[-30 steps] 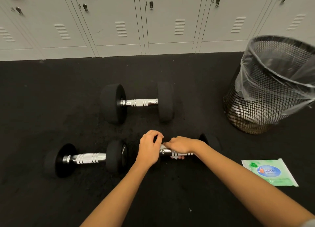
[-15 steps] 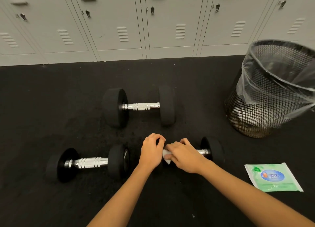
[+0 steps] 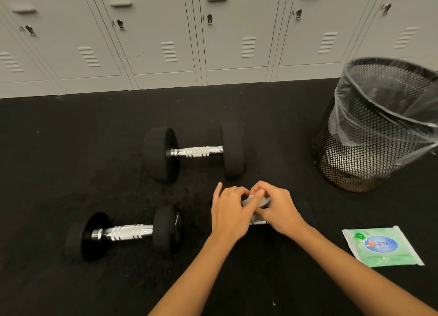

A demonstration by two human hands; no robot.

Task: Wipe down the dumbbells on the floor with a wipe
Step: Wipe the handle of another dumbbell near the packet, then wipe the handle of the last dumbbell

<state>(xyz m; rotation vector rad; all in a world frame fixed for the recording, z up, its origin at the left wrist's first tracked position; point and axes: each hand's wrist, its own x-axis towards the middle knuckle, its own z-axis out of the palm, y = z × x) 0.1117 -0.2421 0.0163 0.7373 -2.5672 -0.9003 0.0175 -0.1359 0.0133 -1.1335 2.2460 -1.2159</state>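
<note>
Three dumbbells [image 3: 194,152], one wipes pack [image 3: 381,245], one bin [image 3: 379,130].

We see two dumbbells with black ends and shiny silver ringed handles, the far dumbbell [image 3: 194,152] and the near-left dumbbell [image 3: 123,233], on a black speckled floor [image 3: 71,161]. The lockers [image 3: 166,36] are plain light grey, and the bin [image 3: 376,126] is black mesh with a clear liner. The wipe packet [image 3: 381,246] is green and white with a blue oval label, and the wipe [image 3: 257,200] is pale grey-white.

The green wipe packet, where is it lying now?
In the head view, the wipe packet lies flat on the black floor at lower right, below the mesh bin and right of the right hand.
</note>
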